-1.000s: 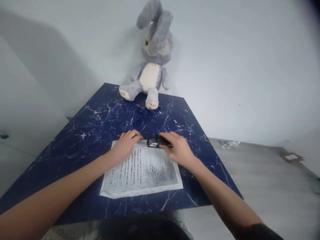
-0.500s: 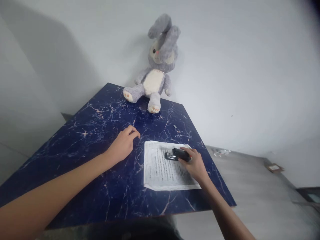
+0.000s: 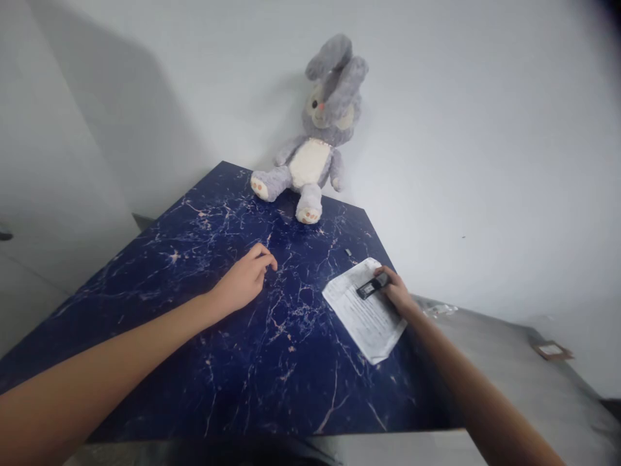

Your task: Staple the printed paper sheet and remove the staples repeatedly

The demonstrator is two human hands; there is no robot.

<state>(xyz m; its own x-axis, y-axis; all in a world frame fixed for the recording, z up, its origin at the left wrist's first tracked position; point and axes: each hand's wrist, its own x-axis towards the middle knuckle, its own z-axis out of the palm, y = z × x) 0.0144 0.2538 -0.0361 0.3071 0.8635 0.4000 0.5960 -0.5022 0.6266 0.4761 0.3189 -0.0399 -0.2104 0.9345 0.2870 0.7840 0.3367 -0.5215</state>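
My right hand (image 3: 395, 291) is closed round a black stapler (image 3: 371, 286), whose front end points left. The stapler lies over the upper part of a printed sheet of paper (image 3: 361, 323). The sheet sits tilted near the table's right edge, and my right forearm covers part of its right side. My left hand (image 3: 248, 273) hovers or rests over the middle of the table with its fingers loosely bent and slightly apart, and nothing shows in it. I cannot tell whether it touches the tabletop.
A grey plush rabbit (image 3: 313, 158) sits at the far end of the dark blue marbled table (image 3: 160, 323), against the wall. A tiny light piece (image 3: 348, 252) lies beyond the sheet. On the floor to the right are a clear plastic item (image 3: 440, 310) and a brown flat object (image 3: 552, 350).
The sheet has slid right, turned at an angle, and moved with my right hand and the stapler. My left hand has kept its place and pose. The view has shifted slightly.
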